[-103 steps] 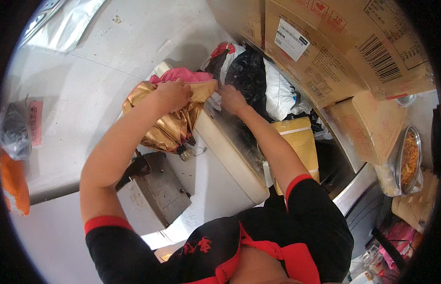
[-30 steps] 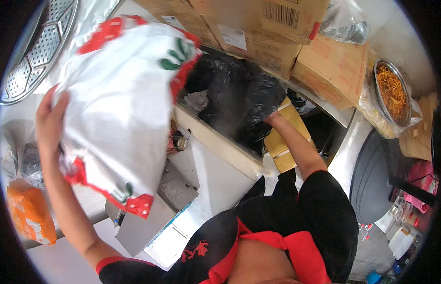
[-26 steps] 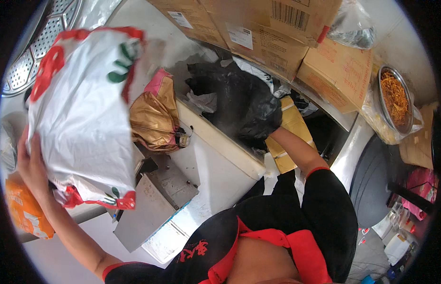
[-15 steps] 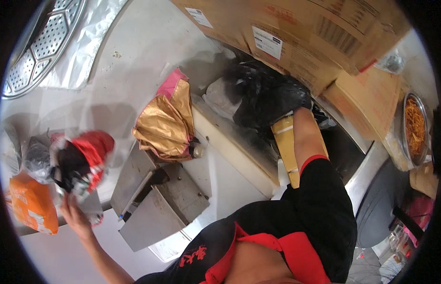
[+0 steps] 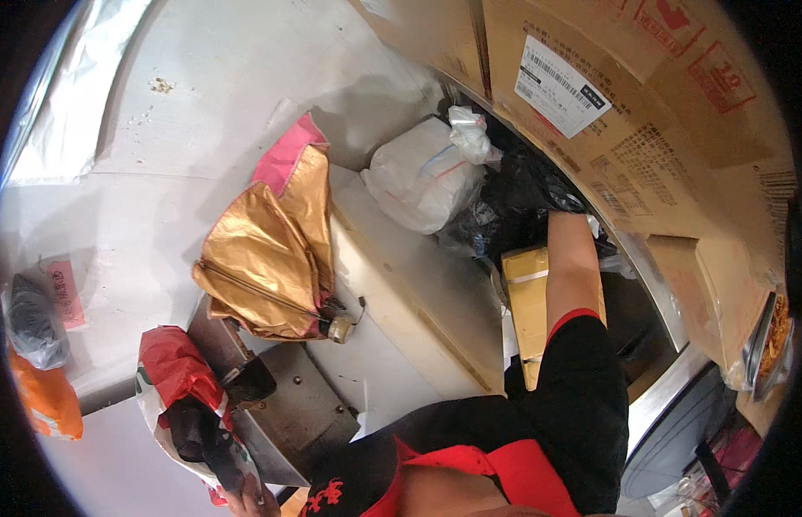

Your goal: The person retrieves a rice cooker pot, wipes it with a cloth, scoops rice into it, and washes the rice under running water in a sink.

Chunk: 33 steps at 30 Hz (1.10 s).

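Note:
At the lower left my left hand (image 5: 253,498) is closed on a red, white and green plastic bag (image 5: 173,362), with a dark, blurred item showing at its side. My right forearm reaches up to a black plastic bag (image 5: 526,185) beside the cardboard boxes. That black plastic hides the right hand and its fingers, so its grip is not visible. Left of it rests a tied white plastic bag (image 5: 422,172). A yellow-brown carton (image 5: 526,289) with a pale strap lies under the right forearm.
Large cardboard boxes (image 5: 625,172) crowd the right side. A gold and pink bag (image 5: 267,258) lies over the corner of a pale block (image 5: 401,276). Beneath is a grey metal holder (image 5: 302,396). An orange package (image 5: 48,396) and dark bundle (image 5: 37,323) sit far left.
My left hand has come rightward and nearer my body with the red and white bag. The black bag has shifted off the white bag, which now shows more fully. The view has shifted too.

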Each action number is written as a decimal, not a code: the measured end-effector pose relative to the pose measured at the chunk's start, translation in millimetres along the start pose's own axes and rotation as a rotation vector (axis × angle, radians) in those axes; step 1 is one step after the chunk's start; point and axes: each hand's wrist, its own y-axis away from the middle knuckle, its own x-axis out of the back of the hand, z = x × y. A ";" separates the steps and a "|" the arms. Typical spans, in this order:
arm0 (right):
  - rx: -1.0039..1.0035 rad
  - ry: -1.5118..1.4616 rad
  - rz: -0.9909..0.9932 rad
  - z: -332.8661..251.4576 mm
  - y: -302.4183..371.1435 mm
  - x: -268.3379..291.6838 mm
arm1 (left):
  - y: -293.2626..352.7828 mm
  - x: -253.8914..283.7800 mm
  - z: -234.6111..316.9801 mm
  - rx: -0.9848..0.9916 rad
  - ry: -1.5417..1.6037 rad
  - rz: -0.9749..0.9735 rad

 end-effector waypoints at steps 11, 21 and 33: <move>0.015 0.026 -0.047 -0.7 28.4 30.3 | 24.0 -2.1 -5.3 -0.018 -0.115 0.190; 0.233 0.145 -0.080 -9.7 155.4 89.0 | 31.2 39.9 -17.2 0.083 -0.124 0.385; 0.403 0.353 0.063 -52.5 153.9 37.2 | -9.2 58.3 -12.7 -0.040 -0.119 0.478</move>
